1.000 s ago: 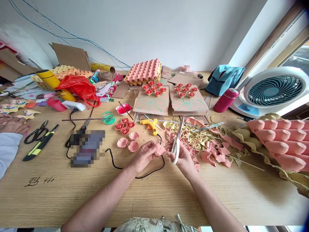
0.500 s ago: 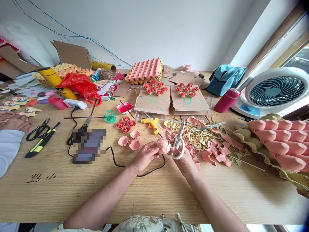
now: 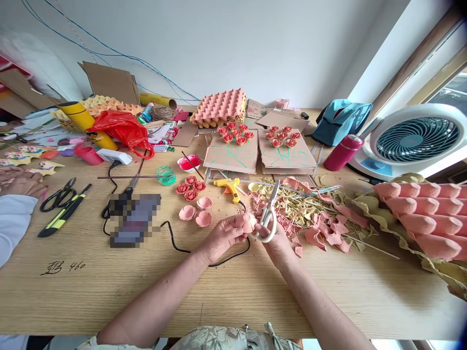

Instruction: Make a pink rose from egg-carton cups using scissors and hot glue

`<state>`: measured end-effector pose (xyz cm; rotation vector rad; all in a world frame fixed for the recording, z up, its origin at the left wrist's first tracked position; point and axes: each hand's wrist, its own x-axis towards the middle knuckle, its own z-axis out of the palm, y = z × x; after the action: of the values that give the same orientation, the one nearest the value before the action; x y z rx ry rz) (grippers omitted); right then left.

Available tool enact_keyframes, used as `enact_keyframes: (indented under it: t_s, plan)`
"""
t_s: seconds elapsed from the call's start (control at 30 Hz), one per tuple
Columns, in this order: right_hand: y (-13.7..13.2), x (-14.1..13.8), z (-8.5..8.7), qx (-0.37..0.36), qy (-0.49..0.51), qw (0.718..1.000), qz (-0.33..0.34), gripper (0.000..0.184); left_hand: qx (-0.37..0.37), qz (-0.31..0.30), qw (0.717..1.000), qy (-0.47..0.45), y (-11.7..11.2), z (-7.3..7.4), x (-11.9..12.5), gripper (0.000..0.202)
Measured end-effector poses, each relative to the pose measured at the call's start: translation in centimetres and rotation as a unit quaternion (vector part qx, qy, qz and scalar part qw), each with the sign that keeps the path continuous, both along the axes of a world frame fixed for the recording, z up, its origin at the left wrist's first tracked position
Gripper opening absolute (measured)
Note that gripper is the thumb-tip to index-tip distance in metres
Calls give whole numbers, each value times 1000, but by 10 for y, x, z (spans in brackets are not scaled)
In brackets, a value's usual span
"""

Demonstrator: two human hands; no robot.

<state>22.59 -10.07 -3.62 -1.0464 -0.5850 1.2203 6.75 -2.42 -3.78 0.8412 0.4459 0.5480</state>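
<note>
Pink cup (image 3: 245,222) pinched in closed left hand (image 3: 222,236) above tabletop (image 3: 233,306), inward from near edge's middle, and met by right hand (image 3: 279,244), curled round scissors (image 3: 271,208) with blades toward far edge, likely to keep points clear.

Glue gun (image 3: 229,186) behind left hand (image 3: 223,238), cups (image 3: 204,203) left, scraps (image 3: 310,210) right

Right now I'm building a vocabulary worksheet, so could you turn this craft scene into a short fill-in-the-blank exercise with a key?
1. The right hand holds a pair of white-handled ____.
2. The left hand holds a cup-like piece whose colour is ____.
3. The glue gun has a body coloured ____.
4. Just in front of a cluster of four red roses sit exactly ____ pink cups.

Missing words: scissors; pink; yellow; three.
</note>
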Motion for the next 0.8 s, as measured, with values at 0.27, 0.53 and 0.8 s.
enact_keyframes:
  t_s: [0.27,0.53,0.8]
  plan:
    - [-3,9,-2,22,-43,998,45,50,-12,-29,999,-43,-1,4,-1,34]
    - [0,4,-5,24,-7,999,21,48,1,37,999,-37,0,4,1,27]
    - [-2,4,-12,30,-52,998,17,49,-2,-13,1000,-9,-1,-7,1,37]
